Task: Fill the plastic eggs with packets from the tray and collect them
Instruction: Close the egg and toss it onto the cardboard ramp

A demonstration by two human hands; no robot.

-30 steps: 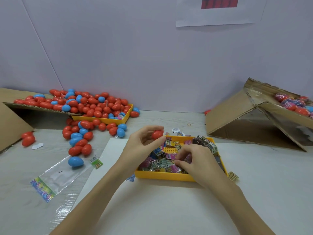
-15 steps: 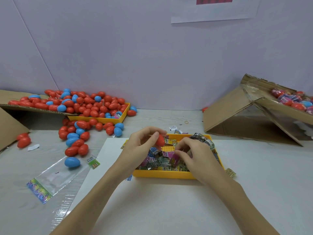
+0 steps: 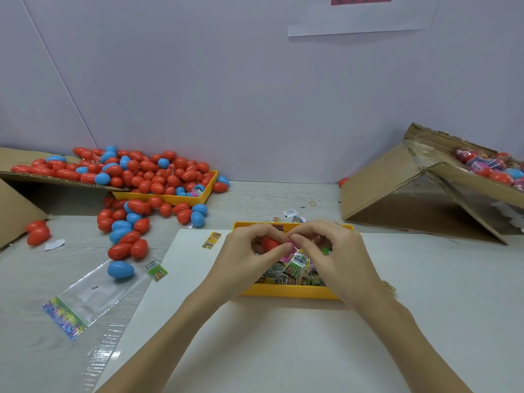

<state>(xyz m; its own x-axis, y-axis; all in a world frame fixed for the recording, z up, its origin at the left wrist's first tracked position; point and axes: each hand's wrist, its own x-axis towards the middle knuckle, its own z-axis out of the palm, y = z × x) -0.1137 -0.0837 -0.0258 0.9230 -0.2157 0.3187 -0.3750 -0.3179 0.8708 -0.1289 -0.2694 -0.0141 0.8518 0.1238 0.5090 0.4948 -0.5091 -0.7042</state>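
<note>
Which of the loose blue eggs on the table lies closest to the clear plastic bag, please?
The lone blue egg at the near end of the spill, resting on the corner of the clear plastic bag. The other blue eggs sit farther back among the red ones.

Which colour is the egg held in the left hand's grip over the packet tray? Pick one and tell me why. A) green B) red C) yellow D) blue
B: the left hand curls its fingers round a red egg above the yellow tray of packets, while the right hand meets it with a pink packet at the fingertips.
</note>
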